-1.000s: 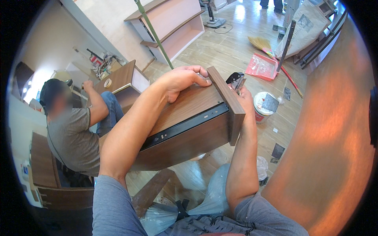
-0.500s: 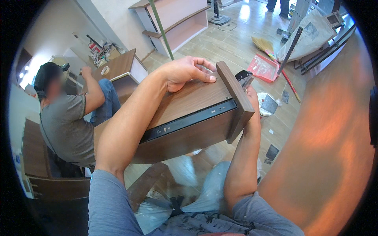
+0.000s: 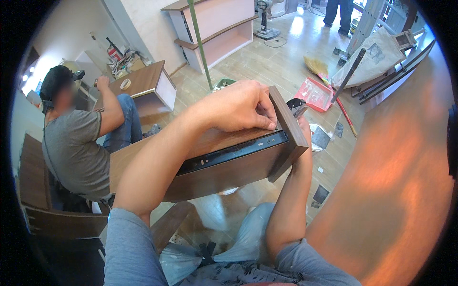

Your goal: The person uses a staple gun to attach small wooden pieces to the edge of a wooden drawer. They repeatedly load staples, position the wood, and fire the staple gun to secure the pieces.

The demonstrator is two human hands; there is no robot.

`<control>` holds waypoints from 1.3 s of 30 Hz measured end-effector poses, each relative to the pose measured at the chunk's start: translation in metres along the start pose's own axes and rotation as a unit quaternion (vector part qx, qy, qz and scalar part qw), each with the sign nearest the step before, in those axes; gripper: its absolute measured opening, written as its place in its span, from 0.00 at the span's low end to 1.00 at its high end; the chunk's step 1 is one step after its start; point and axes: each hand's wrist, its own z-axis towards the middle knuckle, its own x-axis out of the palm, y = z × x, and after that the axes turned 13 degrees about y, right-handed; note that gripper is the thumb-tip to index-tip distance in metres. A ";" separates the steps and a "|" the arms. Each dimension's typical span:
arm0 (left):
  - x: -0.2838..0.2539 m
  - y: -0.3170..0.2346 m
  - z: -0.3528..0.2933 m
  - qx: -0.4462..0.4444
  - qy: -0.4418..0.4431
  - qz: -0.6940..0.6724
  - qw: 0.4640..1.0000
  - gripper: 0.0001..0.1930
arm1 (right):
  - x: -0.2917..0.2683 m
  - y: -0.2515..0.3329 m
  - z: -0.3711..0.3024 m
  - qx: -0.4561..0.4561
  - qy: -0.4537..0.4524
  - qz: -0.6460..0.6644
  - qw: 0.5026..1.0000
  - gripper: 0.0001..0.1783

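A brown wood-grain drawer (image 3: 224, 180) lies tilted across in front of me, its thicker front panel (image 3: 290, 128) toward the right. Along its side runs a black metal slide rail (image 3: 234, 154). My left hand (image 3: 245, 107) reaches over the drawer, thumb and fingers pinched together on the surface close to the front panel. Whatever is between those fingertips is too small to make out. Beyond the front panel, my right hand (image 3: 304, 127) is closed around a black and silver hand tool (image 3: 296, 106); the panel covers part of that hand.
At left a person (image 3: 76, 138) sits beside a brown cabinet (image 3: 143, 81) with a tape roll (image 3: 125, 84) on it. A pink dustpan (image 3: 312, 95), a broom (image 3: 317, 66) and a white bucket (image 3: 318, 136) stand ahead right. A large curved brown panel (image 3: 396, 181) borders my right.
My left hand has gone from resting flat-fingered on the drawer to a pinch nearer its rail-side corner by the front panel. My right hand keeps the tool behind the panel.
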 end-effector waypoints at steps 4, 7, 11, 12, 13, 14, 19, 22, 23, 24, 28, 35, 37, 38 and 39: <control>0.003 -0.004 0.002 -0.008 0.019 -0.035 0.999 0.09 | 0.000 -0.003 0.000 -0.025 0.005 0.006 1.000 0.10; 0.005 -0.007 0.004 -0.041 0.031 -0.078 0.996 0.08 | 0.000 -0.004 0.000 -0.020 -0.012 -0.039 0.999 0.10; 0.005 -0.009 0.006 -0.058 0.029 -0.087 0.994 0.07 | -0.001 -0.003 0.000 -0.022 0.002 -0.023 0.999 0.10; 0.006 -0.009 0.006 -0.059 0.024 -0.086 0.994 0.07 | -0.001 -0.003 0.000 -0.023 0.000 -0.031 0.999 0.10; 0.006 -0.010 0.006 -0.071 0.020 -0.098 0.992 0.06 | -0.001 -0.003 -0.001 -0.024 -0.002 -0.039 0.999 0.11; 0.007 -0.010 0.007 -0.082 0.014 -0.106 0.991 0.06 | -0.001 -0.003 -0.001 -0.022 -0.005 -0.045 0.999 0.11; 0.009 -0.011 0.010 -0.120 -0.010 -0.116 0.986 0.07 | 0.000 -0.003 -0.001 -0.009 -0.025 -0.078 0.997 0.10; 0.008 -0.012 0.010 -0.103 -0.004 -0.101 0.990 0.07 | 0.001 -0.003 0.000 -0.015 -0.025 -0.081 0.996 0.10; 0.007 -0.013 0.009 -0.099 0.000 -0.092 0.991 0.07 | 0.001 -0.003 0.000 -0.018 -0.023 -0.081 0.996 0.10; 0.006 -0.013 0.009 -0.091 0.001 -0.078 0.993 0.07 | 0.001 -0.003 0.000 -0.021 -0.020 -0.080 0.996 0.10; 0.006 -0.014 0.008 -0.084 0.010 -0.078 0.993 0.07 | 0.003 -0.001 -0.003 -0.038 -0.022 -0.092 0.995 0.11; 0.008 -0.006 0.010 -0.074 0.003 -0.152 0.986 0.06 | 0.003 0.001 -0.003 0.002 -0.026 -0.105 0.994 0.11; 0.008 -0.006 0.010 -0.087 -0.002 -0.160 0.983 0.06 | 0.004 0.001 -0.003 0.006 -0.036 -0.109 0.993 0.11; 0.009 -0.007 0.010 -0.100 -0.006 -0.149 0.984 0.06 | 0.004 0.001 -0.003 -0.001 -0.034 -0.116 0.993 0.11; 0.010 -0.007 0.010 -0.103 -0.012 -0.136 0.985 0.06 | 0.004 0.001 -0.004 -0.003 -0.033 -0.114 0.993 0.11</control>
